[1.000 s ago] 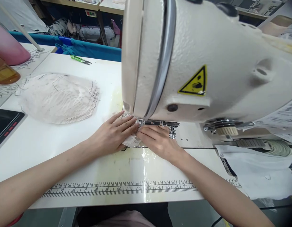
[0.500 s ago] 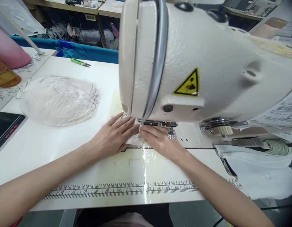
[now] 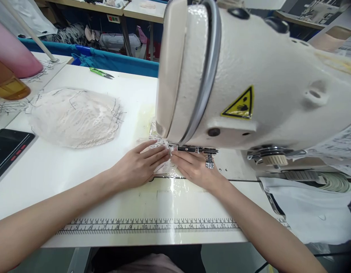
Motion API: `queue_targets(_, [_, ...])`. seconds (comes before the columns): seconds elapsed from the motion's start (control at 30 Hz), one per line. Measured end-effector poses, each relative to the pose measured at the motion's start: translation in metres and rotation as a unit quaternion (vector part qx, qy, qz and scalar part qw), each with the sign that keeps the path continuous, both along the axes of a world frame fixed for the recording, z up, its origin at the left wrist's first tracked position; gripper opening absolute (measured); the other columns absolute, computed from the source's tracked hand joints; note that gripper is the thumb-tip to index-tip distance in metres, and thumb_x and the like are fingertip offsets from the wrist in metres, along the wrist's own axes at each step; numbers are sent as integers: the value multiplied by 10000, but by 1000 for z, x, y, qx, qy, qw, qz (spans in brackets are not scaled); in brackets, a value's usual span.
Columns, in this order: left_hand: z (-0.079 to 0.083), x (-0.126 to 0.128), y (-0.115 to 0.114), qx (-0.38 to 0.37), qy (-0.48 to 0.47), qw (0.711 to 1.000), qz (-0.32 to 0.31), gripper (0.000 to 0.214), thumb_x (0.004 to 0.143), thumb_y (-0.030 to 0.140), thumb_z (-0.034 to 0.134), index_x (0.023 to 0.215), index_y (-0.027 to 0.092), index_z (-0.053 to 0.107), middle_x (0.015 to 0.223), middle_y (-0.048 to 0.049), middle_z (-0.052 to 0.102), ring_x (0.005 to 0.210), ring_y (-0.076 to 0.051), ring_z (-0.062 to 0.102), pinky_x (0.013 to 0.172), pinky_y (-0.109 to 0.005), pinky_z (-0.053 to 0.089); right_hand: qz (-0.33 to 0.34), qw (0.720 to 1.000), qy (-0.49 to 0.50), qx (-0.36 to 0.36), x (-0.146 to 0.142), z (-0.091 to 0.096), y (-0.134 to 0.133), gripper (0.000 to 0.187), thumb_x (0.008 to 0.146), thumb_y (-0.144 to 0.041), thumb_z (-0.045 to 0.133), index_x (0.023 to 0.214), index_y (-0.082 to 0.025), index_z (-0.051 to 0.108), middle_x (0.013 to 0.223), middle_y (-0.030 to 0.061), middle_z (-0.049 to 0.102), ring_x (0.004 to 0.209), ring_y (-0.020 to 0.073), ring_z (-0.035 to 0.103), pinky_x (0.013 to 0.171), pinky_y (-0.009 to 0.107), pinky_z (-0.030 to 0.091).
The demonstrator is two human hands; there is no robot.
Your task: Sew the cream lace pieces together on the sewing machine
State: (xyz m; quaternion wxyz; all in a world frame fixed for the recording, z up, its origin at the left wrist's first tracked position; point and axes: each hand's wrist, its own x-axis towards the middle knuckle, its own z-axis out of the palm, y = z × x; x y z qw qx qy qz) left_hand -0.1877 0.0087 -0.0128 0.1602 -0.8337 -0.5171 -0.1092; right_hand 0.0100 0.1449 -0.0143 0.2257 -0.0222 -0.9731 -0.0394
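Pale lace (image 3: 163,167) now shows farther beyond the left hand (image 3: 137,165), spread flat, apparently guiding it; right hand (image 3: 196,170): grip indeterminable.

Looks like a garment sewing workshop, judging by the bulky rounded cream-painted sewing machine (image 3: 246,64) over a flat white surface (image 3: 130,206) printed with a black ruler scale (image 3: 164,227). Also has slim green-handled metal thread snips (image 3: 101,72), a pale oval lace piece (image 3: 74,119) with dark loose threads (image 3: 117,113), and further white, wood-edged surfaces (image 3: 134,10) behind.
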Motion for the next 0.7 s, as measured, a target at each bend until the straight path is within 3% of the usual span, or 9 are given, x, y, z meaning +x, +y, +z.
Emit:
queue_targets(0.13, [2,-11,0,-13,-11,999,-38,406,970,193,343,1293,101,571,1291,-81,621,1247,-200,556,1113,-352,397,9,999,-24,23,-2,-4,-4,259,915,-113,534,1115,-230,648,1098,35,705,1002,145,628,808,271,502])
queue_targets(0.3, [7,-21,3,-14,-26,997,-65,401,970,156,322,1254,68,591,1270,-101,633,1209,-209,587,1101,-366,424,12,998,20,51,-10,-1,-14,176,906,-89,541,1006,-173,659,1028,9,725,962,133,639,772,254,490])
queue_targets(0.47, [7,-21,4,0,-18,998,-58,384,967,137,333,1228,79,608,1241,-106,650,1166,-216,618,1057,-373,477,29,996,67,44,-14,0,-20,147,878,-46,553,848,-158,643,951,-18,739,941,122,653,726,247,478])
queue_targets(0.7, [3,-14,1,11,-10,999,-29,378,952,147,358,1212,43,612,1250,-152,637,1172,-238,612,1003,-352,518,9,997,70,34,-11,-4,-18,119,868,-73,569,850,-169,636,979,-16,743,934,117,659,740,248,468])
